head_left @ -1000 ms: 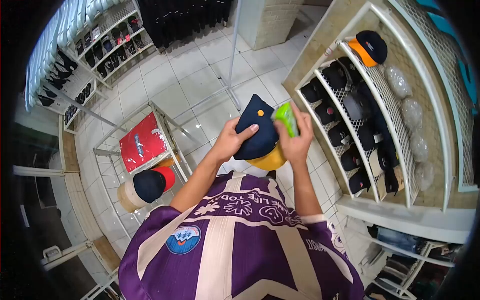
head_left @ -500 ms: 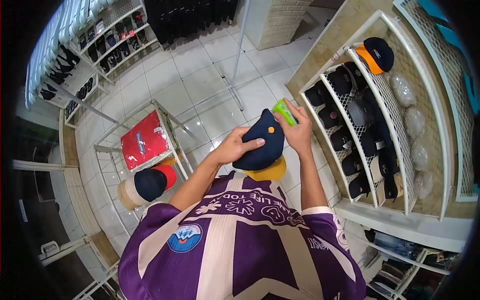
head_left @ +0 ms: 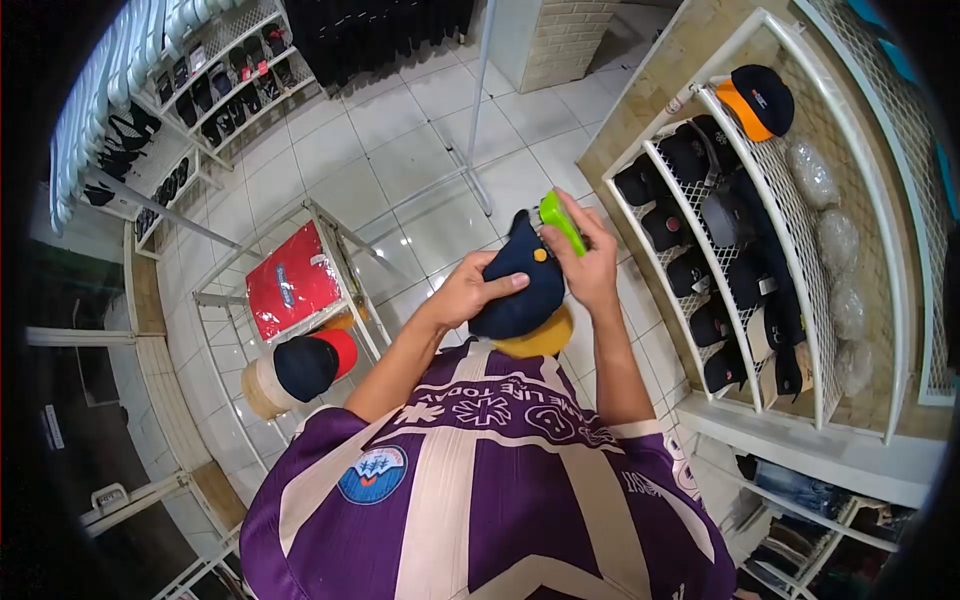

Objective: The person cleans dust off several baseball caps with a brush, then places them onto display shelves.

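A navy cap with a yellow brim and a yellow-orange button is held in front of my chest. My left hand grips its left side, the thumb lying across the navy fabric. In my right hand is a bright green brush, pinched between thumb and fingers. Short bristles show on the brush's left side, close to the top edge of the cap; whether they touch it I cannot tell.
On the right, a white mesh rack holds several caps. At left, a metal-framed stand bears a red packaged garment and stacked caps. A white rack base stands on the tiled floor ahead.
The green brush has turned in my right hand, so its bristles now show toward the cap. My left hand keeps its hold on the cap. The view has shifted slightly.
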`<state>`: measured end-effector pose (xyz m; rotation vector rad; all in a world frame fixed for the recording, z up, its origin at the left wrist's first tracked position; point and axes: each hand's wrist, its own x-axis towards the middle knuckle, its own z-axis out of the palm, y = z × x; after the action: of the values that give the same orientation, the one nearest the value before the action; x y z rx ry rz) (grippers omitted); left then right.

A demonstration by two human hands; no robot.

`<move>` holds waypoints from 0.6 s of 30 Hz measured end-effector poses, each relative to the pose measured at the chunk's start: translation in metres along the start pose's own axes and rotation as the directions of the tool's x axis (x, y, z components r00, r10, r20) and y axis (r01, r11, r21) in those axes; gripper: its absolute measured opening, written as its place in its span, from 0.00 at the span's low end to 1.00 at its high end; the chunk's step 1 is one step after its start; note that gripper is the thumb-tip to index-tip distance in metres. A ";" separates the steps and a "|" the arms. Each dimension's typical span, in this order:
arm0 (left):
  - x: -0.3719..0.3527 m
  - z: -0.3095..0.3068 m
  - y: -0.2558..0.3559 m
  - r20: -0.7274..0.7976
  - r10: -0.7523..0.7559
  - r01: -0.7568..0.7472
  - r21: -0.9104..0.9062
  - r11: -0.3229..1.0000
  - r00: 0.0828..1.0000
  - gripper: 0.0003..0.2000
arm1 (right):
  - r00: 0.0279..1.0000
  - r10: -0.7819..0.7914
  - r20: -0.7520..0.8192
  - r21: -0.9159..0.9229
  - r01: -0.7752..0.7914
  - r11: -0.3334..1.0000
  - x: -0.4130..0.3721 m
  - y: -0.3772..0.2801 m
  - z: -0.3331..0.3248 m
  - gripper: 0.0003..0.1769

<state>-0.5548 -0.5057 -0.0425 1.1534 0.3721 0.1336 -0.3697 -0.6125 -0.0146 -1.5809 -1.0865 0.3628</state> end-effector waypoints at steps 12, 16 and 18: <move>-0.003 -0.019 -0.001 -0.102 0.240 -0.248 -0.073 0.966 0.965 0.18 | 0.891 0.439 0.115 0.528 -0.429 0.733 -0.044 0.063 -0.028 0.24; -0.012 -0.003 0.021 -0.133 0.127 -0.116 0.087 0.989 0.983 0.19 | 0.939 0.343 -0.022 0.263 -0.326 0.908 -0.033 0.036 -0.034 0.27; -0.005 0.008 0.019 -0.145 0.104 -0.091 0.094 0.991 0.984 0.20 | 0.976 0.134 -0.173 -0.186 -0.166 0.969 -0.034 0.015 -0.024 0.28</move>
<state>-0.5554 -0.5064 -0.0218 1.2523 0.4578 0.2929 -0.3642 -0.6533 -0.0308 -1.8442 -0.9040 0.2282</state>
